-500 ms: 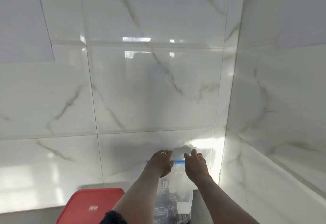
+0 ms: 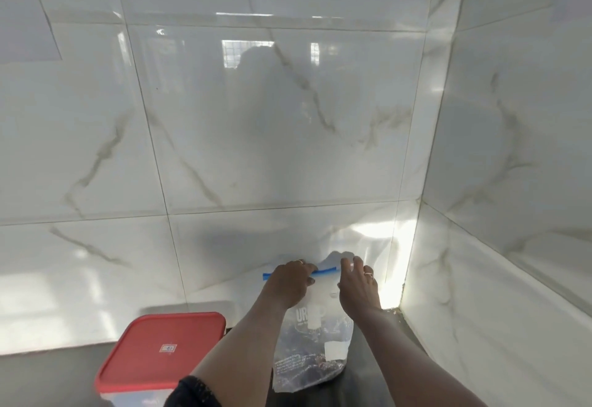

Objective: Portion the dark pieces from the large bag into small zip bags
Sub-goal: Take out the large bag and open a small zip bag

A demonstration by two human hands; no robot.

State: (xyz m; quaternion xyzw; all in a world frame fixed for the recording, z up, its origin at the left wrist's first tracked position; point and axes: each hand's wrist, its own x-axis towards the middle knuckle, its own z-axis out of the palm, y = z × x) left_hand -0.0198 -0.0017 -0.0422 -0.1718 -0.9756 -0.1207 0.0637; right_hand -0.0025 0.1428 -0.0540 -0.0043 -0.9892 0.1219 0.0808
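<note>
Both hands are at the mouth of the large bag (image 2: 312,352), on its blue zip strip (image 2: 325,271).

In the head view, the large bag stands upright on the dark counter (image 2: 48,374), with the dark pieces (image 2: 307,371) heaped in its bottom, well below the fingers. The zip strip runs crosswise, left to right, along the bag's top. The left hand (image 2: 290,284) sits over the strip's left half, fingers curled down and pinching it. The right hand (image 2: 358,288) is at the strip's right end, with its fingertips (image 2: 346,264) touching or just beside the bag's top edge; glare there makes it impossible to tell whether they grip. Both hands are about equally near, so working the mouth looks like the step in hand. A red-lidded box (image 2: 160,349) sits left of the bag; no small zip bags show.
</note>
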